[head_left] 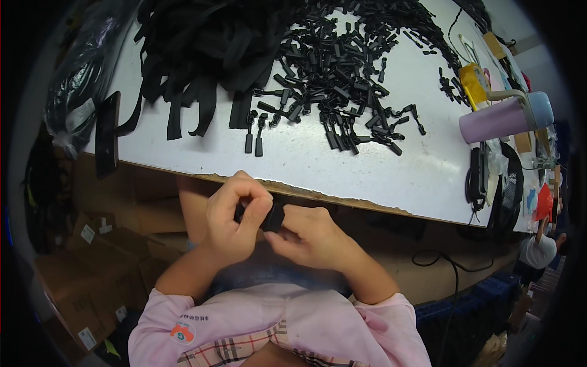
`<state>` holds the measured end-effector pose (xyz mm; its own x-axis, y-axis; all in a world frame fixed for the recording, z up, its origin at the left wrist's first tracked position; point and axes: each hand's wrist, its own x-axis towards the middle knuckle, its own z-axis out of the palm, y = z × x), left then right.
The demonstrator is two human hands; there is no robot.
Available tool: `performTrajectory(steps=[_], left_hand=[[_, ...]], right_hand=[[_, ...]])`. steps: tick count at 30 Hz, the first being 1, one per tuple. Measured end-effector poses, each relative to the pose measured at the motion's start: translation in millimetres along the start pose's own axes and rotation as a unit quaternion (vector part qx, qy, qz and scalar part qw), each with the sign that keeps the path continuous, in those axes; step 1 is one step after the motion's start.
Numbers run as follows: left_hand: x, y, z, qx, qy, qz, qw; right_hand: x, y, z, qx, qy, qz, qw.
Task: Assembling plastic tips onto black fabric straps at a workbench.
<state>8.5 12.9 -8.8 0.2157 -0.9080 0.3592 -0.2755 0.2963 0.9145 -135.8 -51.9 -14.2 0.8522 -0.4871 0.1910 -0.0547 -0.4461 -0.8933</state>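
head view: one frame, looking down at a work table and the person's lap
surface: white table [367,165] fills the upper half of frame, its near edge worn and chipped, running from left centre to lower right
room: cardboard boxes [92,275] on the floor at lower left; black plastic bag [79,79] at upper left; another person [541,244] at the far right edge, mostly cut off
strap pile: heap of black webbing straps [195,49] at upper left of the table, ends hanging toward the near edge
small parts: spread of black plastic pulls [342,79] at upper centre, a few loose ones nearer the edge
bottle: lilac bottle [498,119] with pale blue cap lying on its side at right; yellow tape roll [474,82] just above it
phone: dark phone [107,131] at the table's left corner
left hand [235,217]: centre frame, below the table edge, fingers curled tight, thumb and forefinger pinching the black piece
right hand [309,235]: just right of the left hand, fingers curled, fingertips gripping the same piece from the other side
black piece [272,217]: small, dark, matte, held between both hands over the lap; mostly hidden by fingers, exact shape cannot tell
clothing: pink sleeves [183,318] with plaid trim at bottom of frame
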Motion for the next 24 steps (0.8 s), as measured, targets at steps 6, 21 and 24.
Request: performTrajectory(steps=[6,21,24], left_hand=[[-2,-1,1,-0.148,-0.127,-0.195,0.961],[-2,2,12,-0.254,-0.022,-0.107,0.961],[2,-1,9,-0.168,-0.021,-0.054,0.984]], right_hand=[[15,-11,3,-0.099,0.195,-0.115,0.969],[0,-9,-10,0.207,0.177,0.057,0.96],[-2,-6,-9,0.167,0.181,0.027,0.969]])
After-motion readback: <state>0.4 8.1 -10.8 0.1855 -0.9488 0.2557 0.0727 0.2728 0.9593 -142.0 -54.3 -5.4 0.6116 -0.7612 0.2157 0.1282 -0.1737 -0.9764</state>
